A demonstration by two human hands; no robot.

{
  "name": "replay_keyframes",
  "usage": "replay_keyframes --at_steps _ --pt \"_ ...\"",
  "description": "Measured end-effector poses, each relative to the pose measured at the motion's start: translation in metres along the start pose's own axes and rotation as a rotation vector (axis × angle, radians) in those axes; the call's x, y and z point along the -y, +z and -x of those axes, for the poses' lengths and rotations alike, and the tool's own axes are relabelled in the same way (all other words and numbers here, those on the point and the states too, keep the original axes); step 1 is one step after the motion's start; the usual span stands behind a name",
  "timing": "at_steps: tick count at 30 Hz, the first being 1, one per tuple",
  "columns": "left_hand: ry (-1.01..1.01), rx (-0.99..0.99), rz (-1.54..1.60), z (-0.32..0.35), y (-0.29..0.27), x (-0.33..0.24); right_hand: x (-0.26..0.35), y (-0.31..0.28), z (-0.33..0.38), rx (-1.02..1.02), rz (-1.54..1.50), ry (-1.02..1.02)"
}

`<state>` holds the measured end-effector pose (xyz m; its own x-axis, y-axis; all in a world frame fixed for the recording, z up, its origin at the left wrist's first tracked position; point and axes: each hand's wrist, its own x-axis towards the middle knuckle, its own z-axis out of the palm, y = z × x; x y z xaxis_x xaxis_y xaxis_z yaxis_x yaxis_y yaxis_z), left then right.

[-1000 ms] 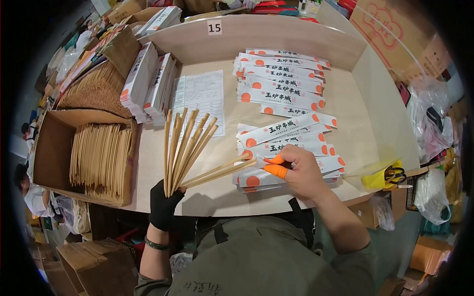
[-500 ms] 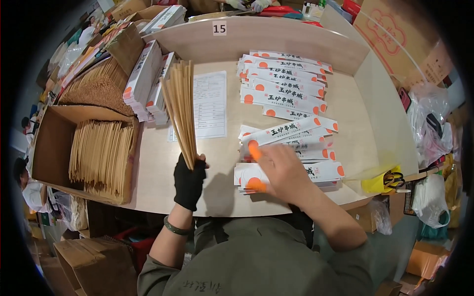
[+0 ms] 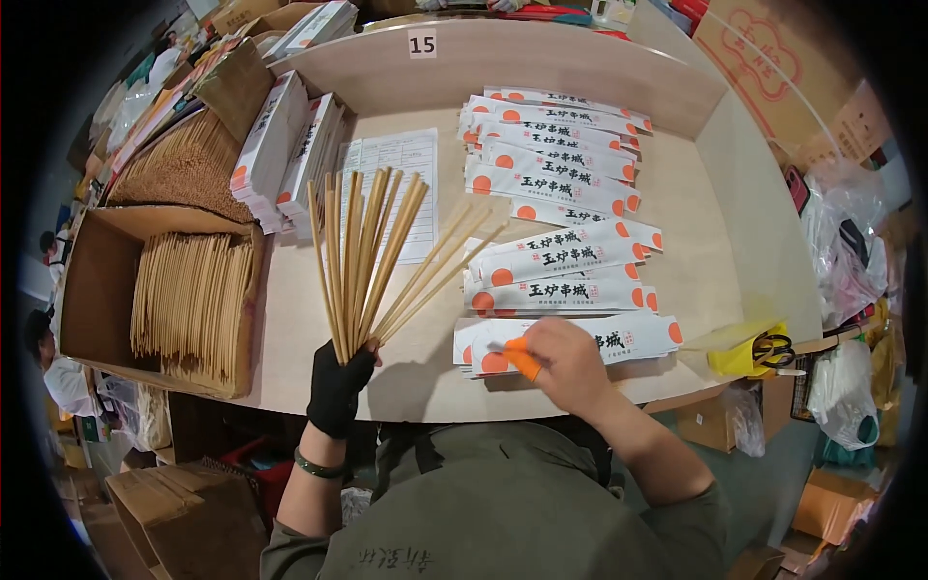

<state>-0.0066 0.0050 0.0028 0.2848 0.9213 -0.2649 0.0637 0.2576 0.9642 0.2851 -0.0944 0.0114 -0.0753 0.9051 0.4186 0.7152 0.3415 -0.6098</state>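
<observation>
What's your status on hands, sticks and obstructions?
Left hand, black-gloved: gripping fanned tan wooden sticks. Right hand, orange-tipped: at nearest stack of flat white orange-dotted sleeves. No obstruction visible between hands.

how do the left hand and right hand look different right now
The left hand wears a black glove, while the right hand has orange finger covers.
The left hand holds a fan of sticks; the right hand holds no sticks and is at the front stack of white sleeves.
The left wrist wears a dark bracelet; the right wrist shows none.
Both hands are near the front of the table.
</observation>
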Motion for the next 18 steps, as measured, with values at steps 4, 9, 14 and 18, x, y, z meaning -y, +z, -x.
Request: replay_keyframes --at_steps 4,9,14,18 --pt "0.041 -0.017 -0.155 0.01 -0.021 -0.006 0.007 -0.026 -0.022 -0.027 -0.261 0.433" --pt "0.026 0.076 -0.337 0.013 -0.044 -0.008 0.01 -0.038 -0.034 -0.042 -0.544 0.538" --pt "0.056 0.171 -0.431 0.015 -0.047 -0.029 0.01 -0.039 -0.033 0.007 -0.499 0.442" --pt "0.057 0.169 -0.41 0.016 -0.048 -0.031 0.014 -0.043 -0.034 -0.002 -0.495 0.522"
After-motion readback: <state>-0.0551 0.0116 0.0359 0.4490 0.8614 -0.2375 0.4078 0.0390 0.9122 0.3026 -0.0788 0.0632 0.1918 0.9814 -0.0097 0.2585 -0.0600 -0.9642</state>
